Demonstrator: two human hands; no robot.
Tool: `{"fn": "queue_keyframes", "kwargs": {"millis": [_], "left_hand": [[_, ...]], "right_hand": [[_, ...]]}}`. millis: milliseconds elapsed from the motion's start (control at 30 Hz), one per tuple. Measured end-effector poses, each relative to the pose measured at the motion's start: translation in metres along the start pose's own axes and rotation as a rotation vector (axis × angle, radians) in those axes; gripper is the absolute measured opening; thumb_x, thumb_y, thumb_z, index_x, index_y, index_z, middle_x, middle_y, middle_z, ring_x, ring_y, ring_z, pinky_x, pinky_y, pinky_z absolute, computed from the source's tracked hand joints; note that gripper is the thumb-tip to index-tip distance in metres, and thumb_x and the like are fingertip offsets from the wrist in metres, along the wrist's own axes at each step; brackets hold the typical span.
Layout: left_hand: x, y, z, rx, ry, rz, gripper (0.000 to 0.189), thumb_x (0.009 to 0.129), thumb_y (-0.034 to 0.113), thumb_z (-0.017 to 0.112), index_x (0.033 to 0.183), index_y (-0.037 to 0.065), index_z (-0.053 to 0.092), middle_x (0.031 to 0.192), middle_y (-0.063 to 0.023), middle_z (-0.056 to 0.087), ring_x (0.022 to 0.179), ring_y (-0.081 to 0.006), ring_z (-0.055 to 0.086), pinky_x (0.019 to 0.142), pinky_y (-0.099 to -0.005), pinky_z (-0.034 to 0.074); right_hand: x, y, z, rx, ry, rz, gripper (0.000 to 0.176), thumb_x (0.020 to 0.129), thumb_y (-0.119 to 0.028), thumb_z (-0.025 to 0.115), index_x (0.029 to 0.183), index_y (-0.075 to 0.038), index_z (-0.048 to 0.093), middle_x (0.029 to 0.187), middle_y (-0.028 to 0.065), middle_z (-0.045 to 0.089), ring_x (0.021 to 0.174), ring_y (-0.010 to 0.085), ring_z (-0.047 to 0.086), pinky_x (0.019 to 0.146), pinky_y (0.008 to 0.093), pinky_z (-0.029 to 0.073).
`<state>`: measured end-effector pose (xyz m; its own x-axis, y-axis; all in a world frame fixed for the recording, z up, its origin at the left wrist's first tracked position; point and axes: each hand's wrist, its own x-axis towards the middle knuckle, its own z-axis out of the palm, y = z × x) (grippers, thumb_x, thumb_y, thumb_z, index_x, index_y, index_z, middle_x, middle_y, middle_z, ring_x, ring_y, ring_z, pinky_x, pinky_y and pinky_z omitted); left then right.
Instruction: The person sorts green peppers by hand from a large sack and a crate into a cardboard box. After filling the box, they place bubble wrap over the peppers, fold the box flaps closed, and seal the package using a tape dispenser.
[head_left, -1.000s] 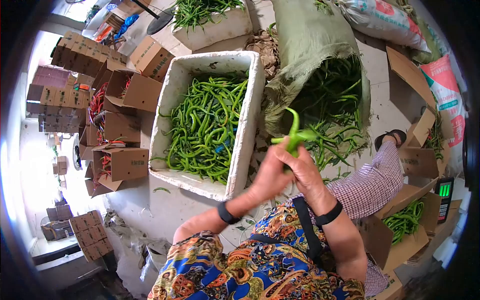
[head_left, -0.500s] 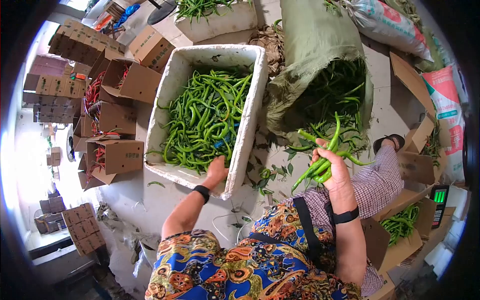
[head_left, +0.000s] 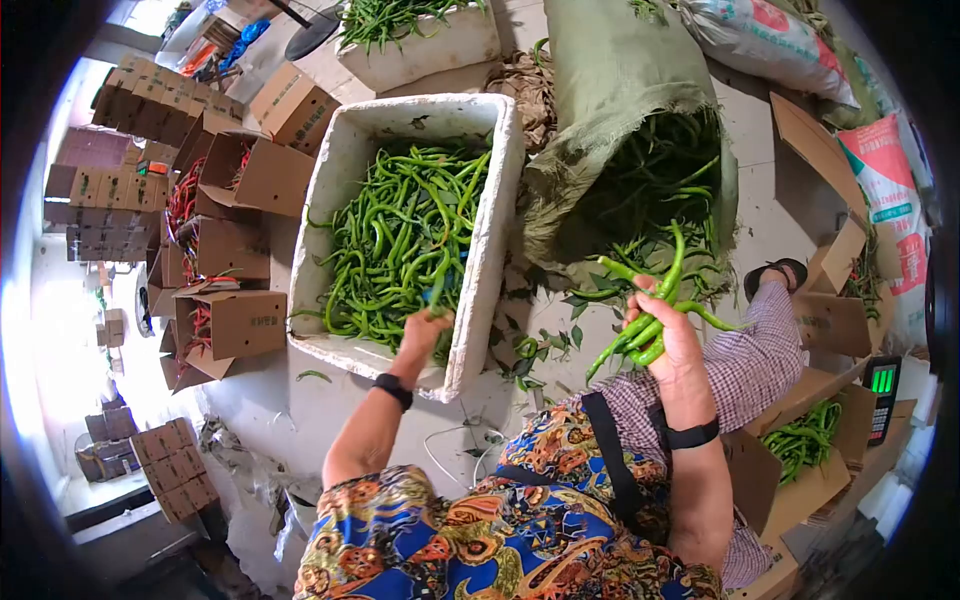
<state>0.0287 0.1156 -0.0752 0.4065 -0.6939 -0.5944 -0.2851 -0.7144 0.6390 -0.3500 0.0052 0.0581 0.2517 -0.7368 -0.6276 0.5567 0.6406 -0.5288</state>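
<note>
My left hand [head_left: 426,335] is closed at the near right inside corner of the white foam box [head_left: 508,170], its fingers pinched on a green pepper [head_left: 438,288] that points up and away, slightly blurred. Many long green peppers [head_left: 400,220] fill the box beyond it. On the right, my right hand [head_left: 672,330] is raised, with its fingers wrapped round a bunch of several green peppers [head_left: 672,262] that stick out on both sides. Just beyond it lies an open green woven sack [head_left: 630,80] with more peppers and leaves at its mouth.
Cartons of red peppers [head_left: 235,325] stand at the left. A second foam box [head_left: 420,60] is at the far side. At the right are a carton of green peppers [head_left: 805,440], a scale display [head_left: 881,390] and printed sacks [head_left: 885,185]. Loose leaves [head_left: 548,345] litter the floor.
My left hand has lifted slightly from the pile and moved a little left, with a pepper now showing in its fingers. My right hand keeps its bunch almost still. The view has shifted slightly.
</note>
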Motion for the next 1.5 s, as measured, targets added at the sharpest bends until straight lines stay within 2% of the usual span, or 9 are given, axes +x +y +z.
{"fn": "queue_keyframes", "kwargs": {"millis": [67, 167, 367, 567, 700, 1033, 1167, 1267, 1500], "left_hand": [[-0.005, 0.011, -0.034, -0.362, -0.208, 0.036, 0.016, 0.092, 0.015, 0.06, 0.101, 0.004, 0.068, 0.099, -0.0055, 0.069, 0.09, -0.0151, 0.062, 0.082, -0.0285, 0.047], [-0.028, 0.064, -0.065, -0.795, -0.403, 0.078, 0.031, 0.09, 0.02, 0.066, 0.115, 0.002, 0.061, 0.104, -0.0085, 0.068, 0.104, -0.0163, 0.061, 0.089, -0.0315, 0.047], [-0.041, 0.127, -0.051, -1.043, -0.637, 0.161, 0.044, 0.089, 0.018, 0.067, 0.126, 0.0, 0.051, 0.107, -0.0128, 0.067, 0.108, -0.0261, 0.06, 0.095, -0.0401, 0.047], [-0.074, 0.186, 0.003, -1.022, -0.668, 0.115, 0.033, 0.088, 0.017, 0.069, 0.114, 0.0, 0.058, 0.097, -0.0104, 0.068, 0.088, -0.023, 0.066, 0.084, -0.0369, 0.053], [-0.088, 0.203, 0.044, -0.984, -0.737, 0.25, 0.031, 0.082, 0.023, 0.077, 0.1, 0.005, 0.059, 0.085, -0.0057, 0.063, 0.082, -0.0191, 0.06, 0.078, -0.0356, 0.049], [-0.115, 0.227, 0.06, -0.757, -0.643, 0.264, 0.026, 0.087, 0.025, 0.071, 0.1, 0.005, 0.061, 0.089, -0.0064, 0.064, 0.08, -0.0155, 0.058, 0.074, -0.0308, 0.048], [-0.134, 0.247, 0.082, -0.857, -0.769, 0.122, 0.028, 0.088, 0.015, 0.068, 0.112, 0.004, 0.058, 0.1, -0.006, 0.064, 0.091, -0.0167, 0.061, 0.083, -0.0317, 0.05], [-0.144, 0.261, 0.095, -0.799, -0.953, 0.204, 0.033, 0.086, 0.008, 0.068, 0.116, 0.004, 0.056, 0.103, -0.0067, 0.064, 0.097, -0.019, 0.062, 0.087, -0.0343, 0.05], [-0.17, 0.293, 0.129, -0.788, -1.124, 0.215, 0.029, 0.083, 0.003, 0.07, 0.109, 0.004, 0.058, 0.105, -0.0083, 0.065, 0.102, -0.0239, 0.063, 0.096, -0.0407, 0.047]], "right_hand": [[0.0, -0.003, -0.01, 0.04, -0.031, 0.0, 0.034, 0.086, -0.007, 0.064, 0.119, -0.003, 0.054, 0.087, 0.0084, 0.062, 0.074, 0.0158, 0.061, 0.068, 0.0319, 0.053], [-0.006, -0.008, -0.01, 0.059, -0.065, -0.005, 0.036, 0.086, -0.006, 0.063, 0.121, -0.003, 0.053, 0.089, 0.0095, 0.062, 0.076, 0.0158, 0.061, 0.07, 0.0328, 0.053], [-0.019, -0.012, -0.004, 0.06, -0.16, -0.047, 0.055, 0.085, -0.004, 0.061, 0.136, -0.002, 0.043, 0.094, 0.0126, 0.063, 0.078, 0.0161, 0.062, 0.074, 0.0345, 0.054], [-0.035, -0.015, -0.001, 0.021, -0.175, -0.111, 0.054, 0.081, -0.006, 0.066, 0.131, 0.0, 0.047, 0.088, 0.0099, 0.062, 0.076, 0.0158, 0.062, 0.073, 0.0309, 0.053], [-0.048, -0.017, 0.003, 0.063, -0.158, -0.079, 0.044, 0.08, -0.005, 0.068, 0.122, 0.0, 0.053, 0.087, 0.0092, 0.063, 0.076, 0.0156, 0.063, 0.071, 0.0293, 0.054], [-0.056, -0.014, -0.003, 0.139, -0.142, -0.07, 0.04, 0.084, -0.005, 0.066, 0.123, -0.003, 0.053, 0.089, 0.0087, 0.063, 0.078, 0.0142, 0.062, 0.072, 0.0287, 0.052], [-0.063, -0.016, 0.0, 0.117, -0.144, -0.087, 0.039, 0.085, -0.005, 0.067, 0.122, -0.003, 0.054, 0.091, 0.0081, 0.064, 0.079, 0.0144, 0.062, 0.072, 0.0282, 0.052], [-0.076, -0.017, 0.003, 0.151, -0.11, -0.155, 0.039, 0.085, -0.006, 0.07, 0.121, -0.004, 0.054, 0.097, 0.006, 0.064, 0.085, 0.0147, 0.063, 0.075, 0.0278, 0.052], [-0.113, -0.038, -0.025, 0.099, -0.11, -0.313, 0.04, 0.086, -0.006, 0.068, 0.122, -0.002, 0.052, 0.101, 0.0055, 0.062, 0.093, 0.0131, 0.061, 0.079, 0.0265, 0.05]]}}
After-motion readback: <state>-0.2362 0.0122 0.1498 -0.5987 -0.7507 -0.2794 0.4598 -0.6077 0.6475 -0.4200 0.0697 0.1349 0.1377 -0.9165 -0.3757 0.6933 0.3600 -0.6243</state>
